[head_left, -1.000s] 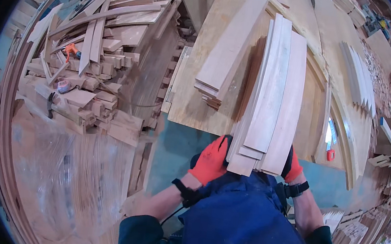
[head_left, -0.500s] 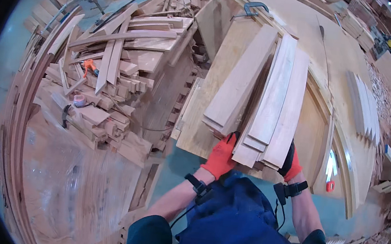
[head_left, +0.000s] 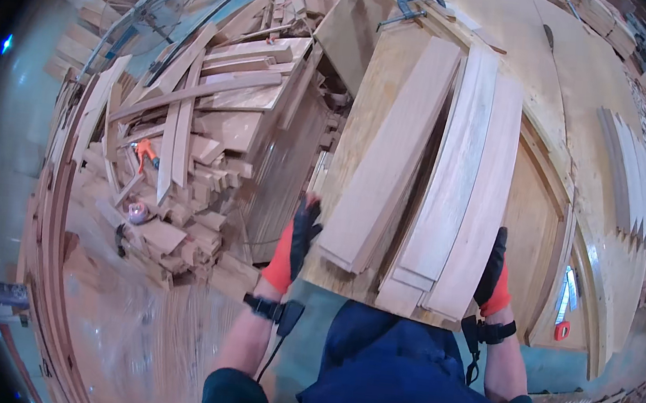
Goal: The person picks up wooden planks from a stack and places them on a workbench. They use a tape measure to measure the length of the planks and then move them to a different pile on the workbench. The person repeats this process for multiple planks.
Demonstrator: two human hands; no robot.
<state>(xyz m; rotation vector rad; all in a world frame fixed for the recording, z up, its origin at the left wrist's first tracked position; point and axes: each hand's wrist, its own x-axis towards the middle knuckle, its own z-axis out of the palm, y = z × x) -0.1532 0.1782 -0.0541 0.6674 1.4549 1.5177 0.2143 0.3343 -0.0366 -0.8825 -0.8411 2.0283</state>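
Well, the wood in front of me lies in two piles, side by side, between my hands. My left hand is by the near end of the left pile, with its fingers open and pointing up. I cannot tell if it touches the wood or is just beside it. My right hand is at the outer side of the right pile. Its fingers are open too, nearly straight, and not wrapped around any piece. With one hand at each outer side, I think I can keep the wood from sliding apart. The boards in the right pile bend the same way, so they fit close like spoons, though their near ends make little steps. Both piles lie flat on a wooden sheet, which seems to be there to hold them up together. At its far end is a blue clamp, maybe to stop the wood there from moving. A red-ended tool lies to my right, out of the way of my hand. To my left, an orange tool sits on a messy heap of wood, easy to spot by its bright colour.
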